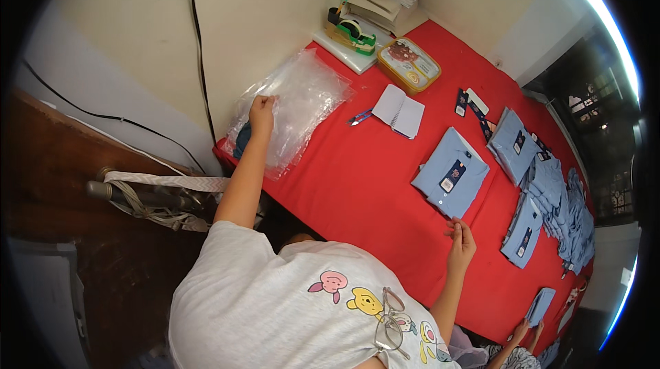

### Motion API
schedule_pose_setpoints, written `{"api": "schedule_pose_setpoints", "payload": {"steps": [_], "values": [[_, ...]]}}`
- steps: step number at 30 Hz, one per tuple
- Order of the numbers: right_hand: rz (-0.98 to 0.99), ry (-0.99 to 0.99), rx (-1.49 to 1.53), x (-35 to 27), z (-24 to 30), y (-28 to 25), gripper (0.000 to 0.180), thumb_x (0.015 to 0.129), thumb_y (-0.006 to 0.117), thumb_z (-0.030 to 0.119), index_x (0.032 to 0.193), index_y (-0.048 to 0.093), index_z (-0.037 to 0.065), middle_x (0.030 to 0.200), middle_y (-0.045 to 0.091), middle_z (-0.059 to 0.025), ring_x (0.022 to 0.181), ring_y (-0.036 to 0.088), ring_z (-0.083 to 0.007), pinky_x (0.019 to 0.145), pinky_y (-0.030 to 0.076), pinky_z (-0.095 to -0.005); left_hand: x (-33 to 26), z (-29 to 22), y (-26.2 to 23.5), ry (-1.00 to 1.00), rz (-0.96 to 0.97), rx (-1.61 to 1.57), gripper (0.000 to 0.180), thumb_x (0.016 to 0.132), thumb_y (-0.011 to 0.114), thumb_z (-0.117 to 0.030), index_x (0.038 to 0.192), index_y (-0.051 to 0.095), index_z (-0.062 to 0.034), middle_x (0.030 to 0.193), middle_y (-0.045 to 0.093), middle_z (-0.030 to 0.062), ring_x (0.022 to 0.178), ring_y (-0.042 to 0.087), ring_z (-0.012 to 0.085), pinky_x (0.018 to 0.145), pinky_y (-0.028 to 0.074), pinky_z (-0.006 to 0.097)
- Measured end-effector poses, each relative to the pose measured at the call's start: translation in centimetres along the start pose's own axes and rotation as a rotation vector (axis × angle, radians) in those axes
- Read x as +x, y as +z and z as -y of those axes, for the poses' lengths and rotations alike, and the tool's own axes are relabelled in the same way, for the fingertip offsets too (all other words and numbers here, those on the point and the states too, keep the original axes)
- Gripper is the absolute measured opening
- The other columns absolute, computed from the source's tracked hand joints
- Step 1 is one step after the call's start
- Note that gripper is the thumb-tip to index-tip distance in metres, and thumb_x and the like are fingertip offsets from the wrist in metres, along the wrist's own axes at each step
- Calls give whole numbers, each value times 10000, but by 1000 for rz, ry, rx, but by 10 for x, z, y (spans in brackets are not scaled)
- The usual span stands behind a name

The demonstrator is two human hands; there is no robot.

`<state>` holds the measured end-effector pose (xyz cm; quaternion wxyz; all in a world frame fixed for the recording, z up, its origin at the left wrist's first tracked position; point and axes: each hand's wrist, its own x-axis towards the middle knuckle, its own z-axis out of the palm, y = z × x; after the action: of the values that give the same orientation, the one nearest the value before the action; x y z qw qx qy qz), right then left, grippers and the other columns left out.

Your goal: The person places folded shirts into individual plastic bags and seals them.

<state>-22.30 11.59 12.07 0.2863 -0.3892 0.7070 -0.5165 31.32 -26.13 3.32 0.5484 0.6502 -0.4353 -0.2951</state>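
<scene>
The left hand [261, 117] is over the left part of a stack of clear plastic bags [306, 104], at the far left of the table under a red tablecloth [337, 183]. Its fingers are curled in close; I cannot tell whether they pinch a bag. The right hand [463, 242] is at the near corner of a folded light-blue shirt [433, 168], thumb and fingertips drawn toward each other; I cannot tell whether they touch the fabric. That shirt lies flat right of the table's middle, 1 dark hang tag [452, 176] on its front.

Beyond the shirt, 2 blue pens [359, 117] lie left of an open spiral notebook [401, 111]. Farther back are a yellow lunch box [409, 66] and, to its left, a green tape dispenser [355, 38]. Rumpled blue shirts [565, 214] lie on the right. At the near right, another person's hands [525, 333] hold a folded blue garment [541, 306].
</scene>
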Motion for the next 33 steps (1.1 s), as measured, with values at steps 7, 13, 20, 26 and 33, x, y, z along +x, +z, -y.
{"api": "schedule_pose_setpoints", "payload": {"steps": [7,13,20,26,33], "values": [[250,-146,-191,-9,45,133,246,1087,664,140,1257,779,5,1114,806,-139,953,764,-206,849,598,-326,-16,-72,-17,60,655,467,280,1011,735,-299,1130,718,-47,1191,768,122,1169,686,276,1054,496,387],[448,-202,-361,-27,105,194,209,1035,706,139,1188,797,29,1137,803,-167,996,783,-304,852,614,-390,-21,-24,-8,815,268,960,993,839,902,-302,1673,374,-200,1612,465,218,1354,600,427,1134,519,517],[391,-291,-451,-39,90,178,198,1031,708,113,1184,795,21,1097,801,-183,997,787,-286,866,617,-375,34,-11,26,436,507,1085,558,978,751,-357,1490,651,-161,1470,645,241,1265,679,454,993,580,553],[195,-9,-86,-57,77,145,291,1051,707,90,1327,750,12,1167,811,-132,1075,773,-196,949,602,-352,49,-90,51,637,-186,239,316,1106,581,-219,1312,755,-54,1383,710,257,1257,700,397,1032,560,511],[37,-62,502,-59,135,170,592,1088,675,132,1643,486,50,1534,630,-189,1366,647,-234,1150,495,-373,-213,-194,84,1029,647,-72,188,996,691,-67,1160,755,-3,1209,723,209,1111,671,411,959,528,538]]}}
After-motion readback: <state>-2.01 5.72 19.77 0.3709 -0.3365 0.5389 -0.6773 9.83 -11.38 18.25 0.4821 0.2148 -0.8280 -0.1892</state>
